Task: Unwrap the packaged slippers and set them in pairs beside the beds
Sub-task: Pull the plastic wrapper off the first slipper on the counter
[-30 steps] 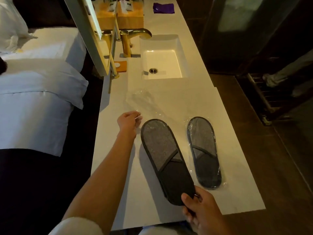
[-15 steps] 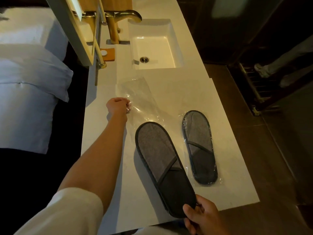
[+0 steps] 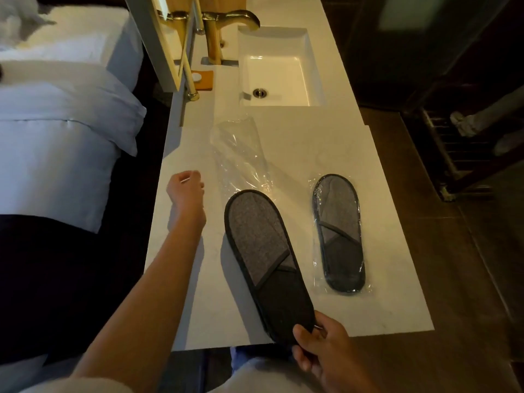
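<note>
Your right hand (image 3: 326, 353) pinched unwrapped slippers (image 3: 266, 259) by toe end at near bench (image 3: 198, 307) edge. Left hand (image 3: 185, 190), loosely curled, held nothing, beside empty wrapper (image 3: 241, 154). Wrapped pair (image 3: 338, 234) lay toward right edge. Better: support slippers mid-length, separate pair before carrying to bed (image 3: 56, 131).

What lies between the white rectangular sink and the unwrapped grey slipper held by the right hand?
In the head view, an empty clear plastic wrapper lies flat on the countertop there.

A pale marble bench (image 3: 283, 148) runs up the middle. At 12 o'clock, a white rectangular sink (image 3: 276, 78) with a brass tap (image 3: 226, 21). At 3 o'clock, dark wooden floor (image 3: 467, 279).
</note>
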